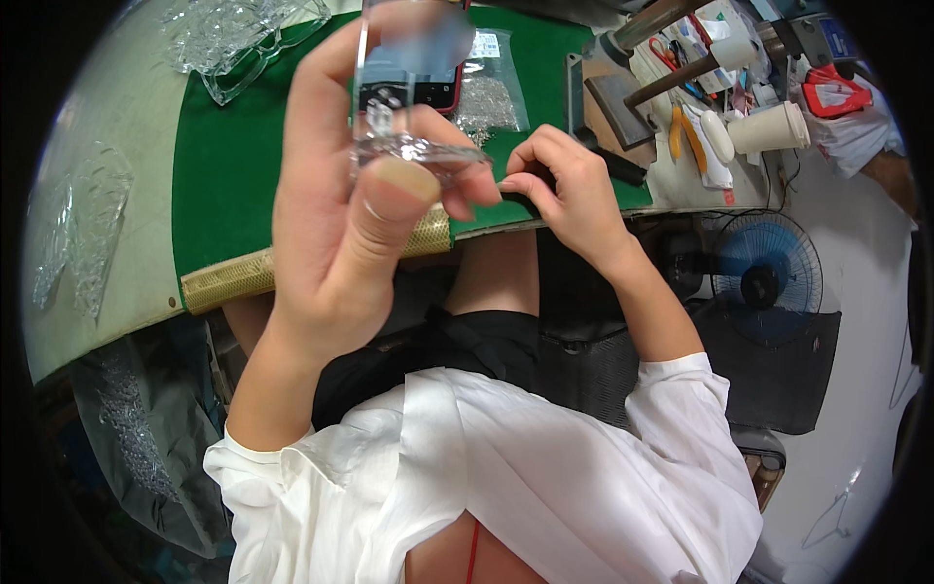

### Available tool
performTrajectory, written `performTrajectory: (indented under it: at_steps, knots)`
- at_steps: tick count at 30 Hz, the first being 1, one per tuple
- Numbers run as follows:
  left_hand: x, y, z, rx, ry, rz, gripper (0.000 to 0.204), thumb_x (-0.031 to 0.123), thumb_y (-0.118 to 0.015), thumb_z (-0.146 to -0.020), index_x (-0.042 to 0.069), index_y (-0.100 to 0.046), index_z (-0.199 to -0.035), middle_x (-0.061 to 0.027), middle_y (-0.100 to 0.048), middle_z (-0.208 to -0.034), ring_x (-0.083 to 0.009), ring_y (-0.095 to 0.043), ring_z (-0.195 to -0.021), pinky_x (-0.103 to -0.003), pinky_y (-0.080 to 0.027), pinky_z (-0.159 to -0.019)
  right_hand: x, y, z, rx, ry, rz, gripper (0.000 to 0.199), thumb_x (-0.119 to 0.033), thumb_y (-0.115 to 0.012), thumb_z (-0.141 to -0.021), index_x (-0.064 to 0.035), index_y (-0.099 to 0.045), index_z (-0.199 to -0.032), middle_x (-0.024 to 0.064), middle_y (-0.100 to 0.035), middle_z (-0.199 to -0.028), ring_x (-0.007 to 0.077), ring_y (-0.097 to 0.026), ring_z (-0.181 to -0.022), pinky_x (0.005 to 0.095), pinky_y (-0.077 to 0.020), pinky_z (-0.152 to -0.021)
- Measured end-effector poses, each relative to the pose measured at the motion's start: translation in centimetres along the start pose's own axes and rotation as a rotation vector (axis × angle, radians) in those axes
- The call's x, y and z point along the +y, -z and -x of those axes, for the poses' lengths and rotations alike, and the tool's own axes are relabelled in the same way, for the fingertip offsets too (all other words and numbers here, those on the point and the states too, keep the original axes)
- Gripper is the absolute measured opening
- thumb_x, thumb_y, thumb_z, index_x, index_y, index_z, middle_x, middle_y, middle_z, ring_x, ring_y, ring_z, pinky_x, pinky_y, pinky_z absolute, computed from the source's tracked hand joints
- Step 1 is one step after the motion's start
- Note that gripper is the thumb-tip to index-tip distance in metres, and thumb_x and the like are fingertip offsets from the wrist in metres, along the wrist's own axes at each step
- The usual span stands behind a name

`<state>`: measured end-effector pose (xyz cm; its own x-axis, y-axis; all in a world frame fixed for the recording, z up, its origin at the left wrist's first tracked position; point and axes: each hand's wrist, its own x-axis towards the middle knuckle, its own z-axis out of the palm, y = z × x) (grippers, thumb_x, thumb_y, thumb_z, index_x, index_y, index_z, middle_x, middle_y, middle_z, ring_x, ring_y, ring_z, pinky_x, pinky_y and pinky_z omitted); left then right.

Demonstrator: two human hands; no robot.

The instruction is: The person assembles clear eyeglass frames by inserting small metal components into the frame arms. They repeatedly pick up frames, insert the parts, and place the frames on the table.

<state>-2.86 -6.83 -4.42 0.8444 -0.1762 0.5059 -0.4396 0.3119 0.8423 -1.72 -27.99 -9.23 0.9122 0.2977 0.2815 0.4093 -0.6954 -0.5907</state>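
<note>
Fingers of my left hand (326, 219) grip a clear, glassy piece (418, 150), raised close to my eyes and above the front edge of the bench. My thumb presses its near side, the other fingers wrap behind; the piece has a flat upright part, a rounded knob of loops and a slim, shiny arm running toward the right. Thumb and forefinger of my right hand (579, 195) meet at the tips just beside the end of that arm, the remaining fingers curled in; whether anything tiny sits between the tips, I cannot tell.

Beneath lies a smooth, matte green mat (233, 161), with a gold strip (233, 280) of pebbled texture along its front edge. Behind my left hand is a phone (443, 97) in a red case, partly hidden. Next to it, a limp transparent bag (489, 97) holds a heap of small glinting bits.

On the pale bench (146, 127), a tangle of clear mouldings (243, 44) overlaps the mat's far left corner, and thin see-through packets (100, 229) lie further left. Over on the right are curved yellow-orange handles (692, 141) and a tapered, cream-coloured cup (767, 128) tipped on its side.
</note>
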Motion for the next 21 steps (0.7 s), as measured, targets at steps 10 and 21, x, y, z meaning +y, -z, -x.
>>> performTrajectory:
  at_steps: [10,21]
  knots:
    - [-1.0,-1.4,1.0,-0.189,0.133,0.155,0.083,0.051,-0.054,-0.090,-0.004,-0.017,-0.140,-0.0144,-0.060,-0.086,-0.0148,-0.060,-0.073,-0.025,-0.049,-0.067,-0.5,-0.2,0.0,0.044,0.059,0.121,0.010,-0.007,-0.064,-0.080,-0.0007,-0.056,-0.080,0.0098,-0.054,-0.077,0.0253,-0.056,-0.074,0.0348,-0.0444,-0.062]
    - [-2.2,-4.1,1.8,-0.256,0.035,0.011,0.070,0.041,-0.059,-0.089,0.000,-0.026,-0.136,-0.0108,-0.056,-0.065,-0.0316,-0.059,-0.057,-0.033,-0.043,-0.054,-5.6,5.7,-1.1,0.252,0.529,-0.235,0.026,-0.031,-0.073,-0.074,-0.0066,-0.062,-0.073,0.0030,-0.055,-0.077,0.0182,-0.046,-0.075,0.0276,-0.0360,-0.067]
